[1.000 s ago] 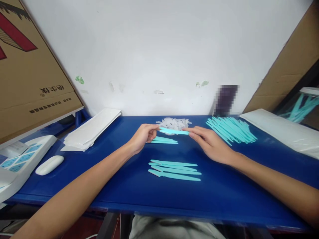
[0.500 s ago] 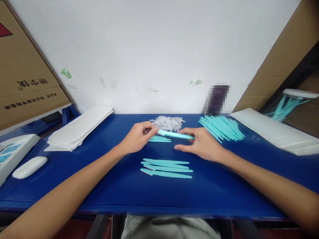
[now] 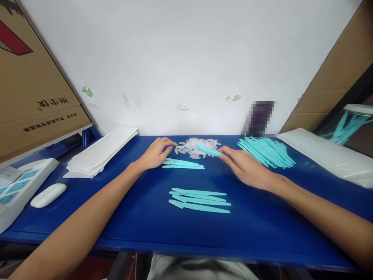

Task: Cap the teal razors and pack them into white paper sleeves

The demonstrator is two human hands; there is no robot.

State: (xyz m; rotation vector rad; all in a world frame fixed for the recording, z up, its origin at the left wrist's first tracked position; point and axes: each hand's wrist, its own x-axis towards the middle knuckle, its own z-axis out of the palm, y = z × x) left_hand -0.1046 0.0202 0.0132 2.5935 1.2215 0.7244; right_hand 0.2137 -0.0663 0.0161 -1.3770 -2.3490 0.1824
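My right hand (image 3: 247,165) pinches a teal eyebrow razor (image 3: 209,150) between thumb and fingers, its blade end pointing left over a heap of translucent blade caps (image 3: 190,147). At the left edge of that heap is my left hand (image 3: 157,153), fingers stretched out and thumb apart, fingertips close to the nearest caps. Just below it lies a small group of teal razors (image 3: 183,164), partly hidden by the hand. Closer to me, several more teal razors (image 3: 201,200) lie in a loose row, blade ends to the left.
A large pile of teal razors (image 3: 266,151) lies behind my right hand. White padded sleeves (image 3: 100,149) are stacked at left, with another white packet (image 3: 326,155) at right. A white oval case (image 3: 48,195), a white tray (image 3: 29,190) and cardboard boxes (image 3: 43,77) flank the blue table (image 3: 131,225).
My left hand has let go of the razor's blade end and moved left, its fingers spreading beside the caps. My right hand still holds the razor, now tilted over the cap heap.
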